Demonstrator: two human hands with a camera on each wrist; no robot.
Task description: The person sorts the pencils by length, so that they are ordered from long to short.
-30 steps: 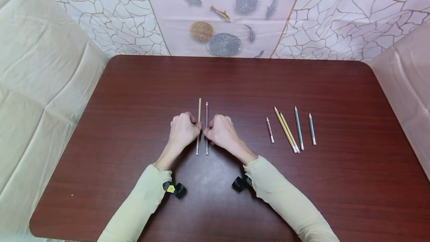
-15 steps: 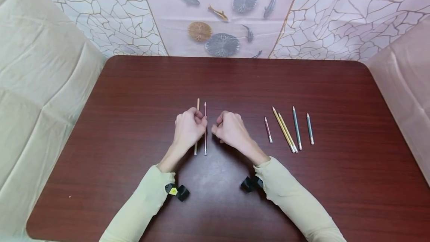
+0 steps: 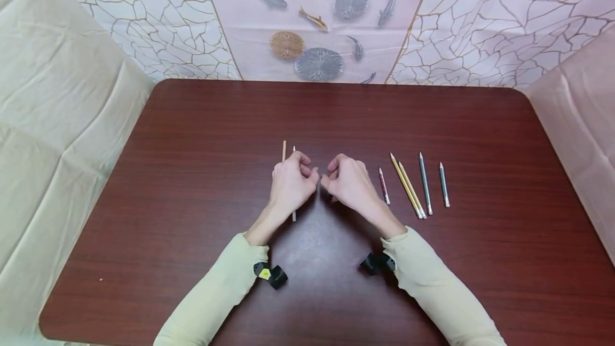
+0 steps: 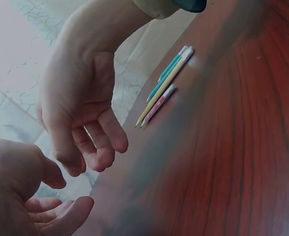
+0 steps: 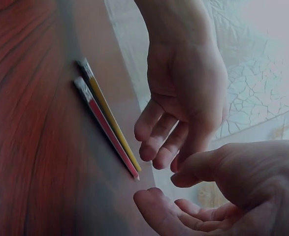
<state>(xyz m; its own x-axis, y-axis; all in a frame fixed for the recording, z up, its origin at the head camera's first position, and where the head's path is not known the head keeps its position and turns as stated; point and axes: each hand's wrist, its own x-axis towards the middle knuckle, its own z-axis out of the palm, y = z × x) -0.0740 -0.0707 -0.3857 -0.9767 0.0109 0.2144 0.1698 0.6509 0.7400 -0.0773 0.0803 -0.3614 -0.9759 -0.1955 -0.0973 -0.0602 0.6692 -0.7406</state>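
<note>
My left hand (image 3: 294,183) hovers over the table with loosely bent fingers, nothing held. Beneath and beside it lie a yellow pencil (image 5: 107,110) and a red pencil (image 5: 110,125), nearly parallel; the head view shows only their ends past the hand. My right hand (image 3: 354,183) faces the left one, fingertips a small gap apart, also holding nothing. To its right lie a short red pencil (image 3: 384,186), two yellow pencils (image 3: 404,186) side by side, a long blue-green pencil (image 3: 425,185) and a shorter blue-green pencil (image 3: 444,186).
The dark red-brown wooden table (image 3: 192,138) has rounded corners. Behind it hangs a patterned cloth (image 3: 317,25), with pale cloth (image 3: 62,122) along the left side and more on the right. A black wrist camera (image 3: 277,276) is strapped to each sleeve.
Both hands have moved right, off the yellow and red pencils they were pinching beside or touching. The pencils stay in place. The fingers have loosened and the right hand is nearer the right group.
</note>
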